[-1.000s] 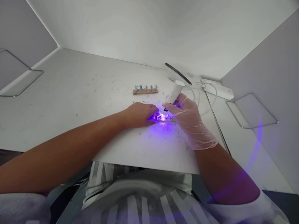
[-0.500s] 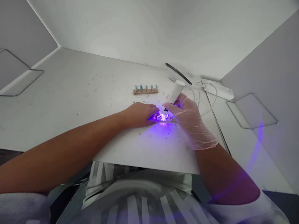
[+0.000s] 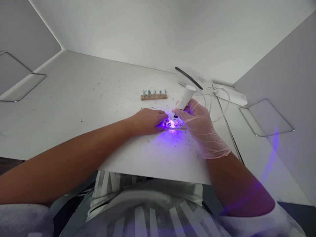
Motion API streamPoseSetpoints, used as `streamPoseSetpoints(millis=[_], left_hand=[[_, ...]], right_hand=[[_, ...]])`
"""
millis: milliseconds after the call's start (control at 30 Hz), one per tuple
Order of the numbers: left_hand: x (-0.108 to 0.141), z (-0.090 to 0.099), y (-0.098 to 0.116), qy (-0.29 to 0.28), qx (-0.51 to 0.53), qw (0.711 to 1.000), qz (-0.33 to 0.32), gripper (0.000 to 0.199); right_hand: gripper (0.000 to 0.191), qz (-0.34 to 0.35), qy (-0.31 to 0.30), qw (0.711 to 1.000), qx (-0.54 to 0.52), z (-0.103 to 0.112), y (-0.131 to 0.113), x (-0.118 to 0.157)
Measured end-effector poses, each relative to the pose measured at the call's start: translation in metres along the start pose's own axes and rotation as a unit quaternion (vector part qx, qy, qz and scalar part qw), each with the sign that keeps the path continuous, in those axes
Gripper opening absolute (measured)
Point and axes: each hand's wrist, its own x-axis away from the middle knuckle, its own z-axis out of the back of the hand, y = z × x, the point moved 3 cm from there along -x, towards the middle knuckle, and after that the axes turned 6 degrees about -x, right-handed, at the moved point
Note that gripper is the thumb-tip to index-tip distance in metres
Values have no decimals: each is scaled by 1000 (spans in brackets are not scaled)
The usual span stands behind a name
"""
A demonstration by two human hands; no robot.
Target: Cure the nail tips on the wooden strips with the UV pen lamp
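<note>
Pinches lamp (image 3: 186, 97) in fingers of right hand (image 3: 198, 125) over lit strip (image 3: 176, 128), between counter's (image 3: 74, 121) front and back edges. Probably light, rigid; grip mid-length. Rests left hand (image 3: 147, 121) at strip's left; cannot tell finger closure.

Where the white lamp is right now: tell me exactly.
In the head view, the white lamp is just right of centre, held in the gloved right hand. It tilts down toward the near strip, close beside the left hand.

Pale sleeves (image 3: 26, 220); grey-and-white striped clothing (image 3: 158, 215); right hand (image 3: 197, 119) in wrinkled translucent glove (image 3: 203, 131).
</note>
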Motion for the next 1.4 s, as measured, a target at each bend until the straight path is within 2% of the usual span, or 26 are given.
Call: streamPoseSetpoints(millis=[1400], left_hand=[[0, -1, 0, 2, 0, 1000, 2, 31]], right_hand=[[22, -15, 8, 1000, -6, -1, -2, 1]])
